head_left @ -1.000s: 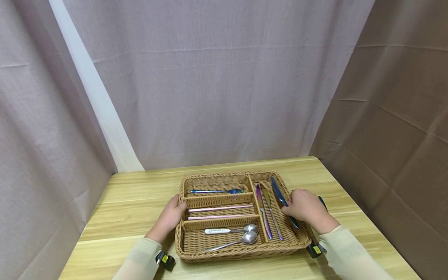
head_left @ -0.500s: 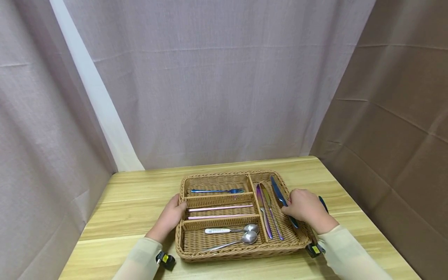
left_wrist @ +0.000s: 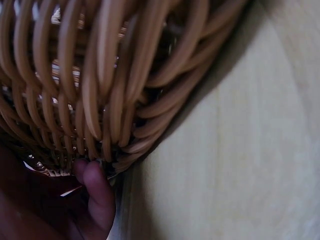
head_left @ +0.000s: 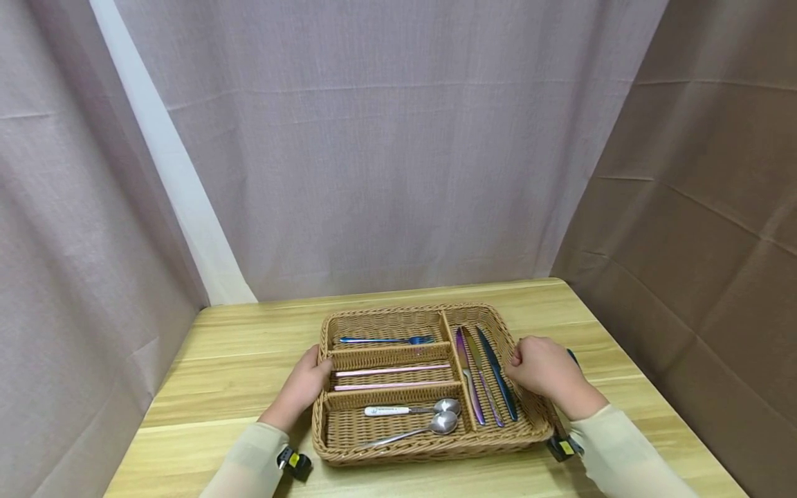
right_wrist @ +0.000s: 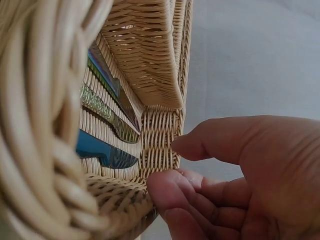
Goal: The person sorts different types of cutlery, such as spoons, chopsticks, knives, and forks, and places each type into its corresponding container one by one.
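Note:
A brown wicker cutlery basket point(head_left: 429, 453) with several compartments lies on the wooden table. My left hand point(head_left: 303, 384) grips its left side, thumb over the rim and fingers against the outer weave in the left wrist view. Beside the right rim is my right hand point(head_left: 544, 370); in the right wrist view a gap shows between thumb and fingertips, with nothing held. A dark blue knife point(head_left: 496, 373) lies flat in the right compartment. Left of it are a knife with a gold blade point(head_left: 476, 356) and a purple one point(head_left: 463, 349), roughly parallel.
In the left compartments lie a blue fork point(head_left: 386, 340), two pink sticks point(head_left: 392, 371) and two spoons, one with a white handle point(head_left: 386, 411). Grey curtains point(head_left: 386, 152) hang behind the table point(head_left: 236, 360), and a brown one point(head_left: 703, 207) on the right.
My right hand has let go of the blue knife. It has dropped from leaning on the right wall to lying flat beside the other knives. The left hand stays put.

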### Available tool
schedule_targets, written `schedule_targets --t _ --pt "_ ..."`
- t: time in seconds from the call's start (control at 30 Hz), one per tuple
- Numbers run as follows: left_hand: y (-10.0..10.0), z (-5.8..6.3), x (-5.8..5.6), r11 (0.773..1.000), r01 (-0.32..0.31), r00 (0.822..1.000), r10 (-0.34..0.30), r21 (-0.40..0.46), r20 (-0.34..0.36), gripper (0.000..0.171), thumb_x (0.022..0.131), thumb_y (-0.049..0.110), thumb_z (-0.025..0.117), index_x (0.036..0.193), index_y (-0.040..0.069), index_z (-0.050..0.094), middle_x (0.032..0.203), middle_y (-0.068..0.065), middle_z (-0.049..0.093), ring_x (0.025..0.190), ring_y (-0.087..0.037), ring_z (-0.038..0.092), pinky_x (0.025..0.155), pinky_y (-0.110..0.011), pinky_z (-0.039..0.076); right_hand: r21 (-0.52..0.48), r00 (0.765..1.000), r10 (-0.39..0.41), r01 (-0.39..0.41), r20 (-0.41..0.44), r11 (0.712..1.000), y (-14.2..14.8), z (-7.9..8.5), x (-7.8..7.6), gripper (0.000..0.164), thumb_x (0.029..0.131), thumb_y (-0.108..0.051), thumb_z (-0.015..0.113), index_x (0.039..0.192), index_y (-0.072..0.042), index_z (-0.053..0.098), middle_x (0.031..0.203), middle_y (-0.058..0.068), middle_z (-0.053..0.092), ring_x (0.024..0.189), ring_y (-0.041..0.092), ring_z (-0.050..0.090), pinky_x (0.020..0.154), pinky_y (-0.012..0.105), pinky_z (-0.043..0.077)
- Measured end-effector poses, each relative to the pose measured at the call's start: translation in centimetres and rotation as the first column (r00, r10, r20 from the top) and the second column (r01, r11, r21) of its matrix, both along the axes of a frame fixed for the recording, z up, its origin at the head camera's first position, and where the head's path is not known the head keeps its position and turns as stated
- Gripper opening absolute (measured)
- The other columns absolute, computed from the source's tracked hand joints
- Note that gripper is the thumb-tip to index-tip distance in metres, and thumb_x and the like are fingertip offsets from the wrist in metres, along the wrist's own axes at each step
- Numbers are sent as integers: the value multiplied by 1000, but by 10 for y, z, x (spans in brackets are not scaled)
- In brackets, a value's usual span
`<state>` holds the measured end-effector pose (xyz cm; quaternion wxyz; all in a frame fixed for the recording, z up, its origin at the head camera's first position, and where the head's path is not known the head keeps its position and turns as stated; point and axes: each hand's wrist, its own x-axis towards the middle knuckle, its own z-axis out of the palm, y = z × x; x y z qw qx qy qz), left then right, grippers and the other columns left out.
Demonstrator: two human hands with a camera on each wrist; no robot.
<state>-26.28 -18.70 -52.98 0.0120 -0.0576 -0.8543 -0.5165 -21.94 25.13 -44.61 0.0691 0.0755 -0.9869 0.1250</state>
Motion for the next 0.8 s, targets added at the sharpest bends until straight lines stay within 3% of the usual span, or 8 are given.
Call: schedule_targets --t 0.37,0.8 --pt "-1 -3 -1 1000 12 1000 -12 8 -3 38 98 15 49 133 -2 51 118 -21 65 110 -30 56 105 -58 41 -61 1000 -9 10 18 998 18 0 4 27 84 -22 64 61 -18 49 55 -3 45 50 15 41 48 32 33" --pt "-2 -2 -1 1000 18 1000 -18 6 1 40 97 15 50 133 -3 51 118 -20 65 111 -30 56 105 -57 41 -55 998 -55 56 18 997 52 -4 16 26 82 -20 61 60 -17 48 56 -3 43 52 16 39 51 33 32"
